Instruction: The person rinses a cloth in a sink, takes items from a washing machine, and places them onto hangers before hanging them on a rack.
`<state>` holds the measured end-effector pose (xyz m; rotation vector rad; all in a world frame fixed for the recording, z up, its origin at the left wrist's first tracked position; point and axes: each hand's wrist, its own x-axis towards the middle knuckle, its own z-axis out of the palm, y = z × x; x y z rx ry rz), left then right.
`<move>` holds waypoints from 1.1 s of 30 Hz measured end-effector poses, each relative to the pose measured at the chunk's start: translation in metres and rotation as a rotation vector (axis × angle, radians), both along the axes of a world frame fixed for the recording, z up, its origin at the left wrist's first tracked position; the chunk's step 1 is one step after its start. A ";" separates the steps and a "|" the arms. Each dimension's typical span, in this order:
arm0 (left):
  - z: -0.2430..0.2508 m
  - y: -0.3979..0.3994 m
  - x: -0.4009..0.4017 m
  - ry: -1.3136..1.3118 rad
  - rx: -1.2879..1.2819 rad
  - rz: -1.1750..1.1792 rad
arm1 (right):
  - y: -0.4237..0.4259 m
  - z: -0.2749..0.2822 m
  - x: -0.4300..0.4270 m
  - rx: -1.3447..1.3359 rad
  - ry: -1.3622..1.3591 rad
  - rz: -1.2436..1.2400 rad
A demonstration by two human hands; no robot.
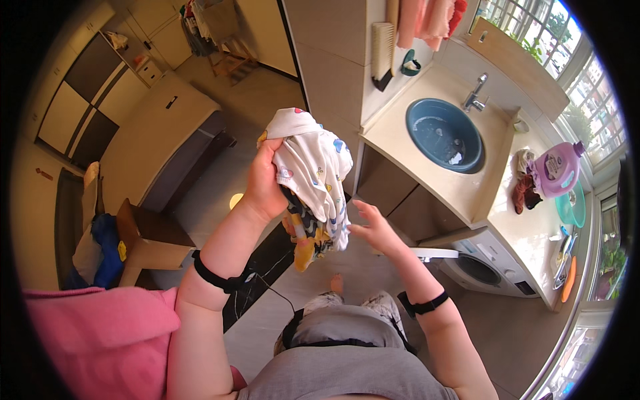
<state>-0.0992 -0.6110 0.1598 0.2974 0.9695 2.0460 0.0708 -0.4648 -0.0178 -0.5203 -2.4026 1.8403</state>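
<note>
A bundle of clothes is held up in front of me by my left hand [266,184], whose fingers grip its left side. The bundle has a white printed garment [312,165] on the outside and a dark and yellow patterned cloth [306,230] hanging below it. My right hand [372,227] is just right of the bundle, fingers spread and holding nothing; whether a fingertip touches the cloth I cannot tell. At the right, a washing machine [492,267] stands under the counter with its round door swung open.
On the counter [390,125] sit a blue basin [442,135] with some water, a purple detergent bottle [555,167], a dark red cloth [525,192] and a green bowl [572,205]. A brush [382,55] hangs on the wall. A pink cloth [105,335] is close at my left.
</note>
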 end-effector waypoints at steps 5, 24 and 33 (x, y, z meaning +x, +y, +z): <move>0.012 -0.018 -0.057 0.026 0.065 -0.015 | -0.016 -0.018 -0.088 0.162 -0.089 0.035; -0.010 -0.051 -0.330 1.422 -1.370 0.395 | 0.068 0.077 -0.305 -1.240 0.246 0.206; -0.004 0.030 -0.347 1.651 -1.082 0.136 | 0.054 0.080 -0.376 -0.902 0.145 -0.148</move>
